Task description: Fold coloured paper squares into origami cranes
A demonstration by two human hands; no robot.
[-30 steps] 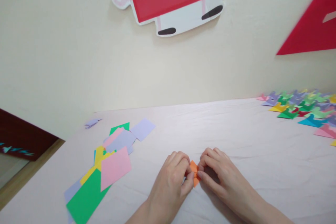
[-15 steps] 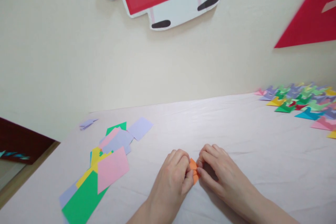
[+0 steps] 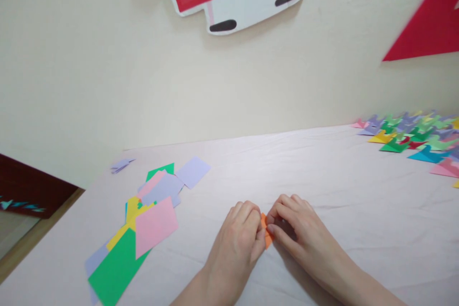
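A small piece of folded orange paper [image 3: 268, 238] shows between my two hands near the front of the table. My left hand [image 3: 240, 234] is closed on its left side, with the fingers curled and the thumb pressed along it. From the right, my right hand [image 3: 292, 227] pinches the paper between thumb and index finger. Much of the orange paper is hidden behind my fingers, so its full folded shape cannot be made out.
Coloured paper sheets lie overlapping on the left, among them a green sheet [image 3: 116, 267] and a pink sheet [image 3: 157, 226]. Rows of folded paper figures [image 3: 423, 136] stand at the back right. A wall [image 3: 251, 86] rises behind the pale tablecloth [image 3: 322, 167].
My right hand has moved slightly left, closer to my left hand, and less of the orange paper shows. The whole view has shifted a little.
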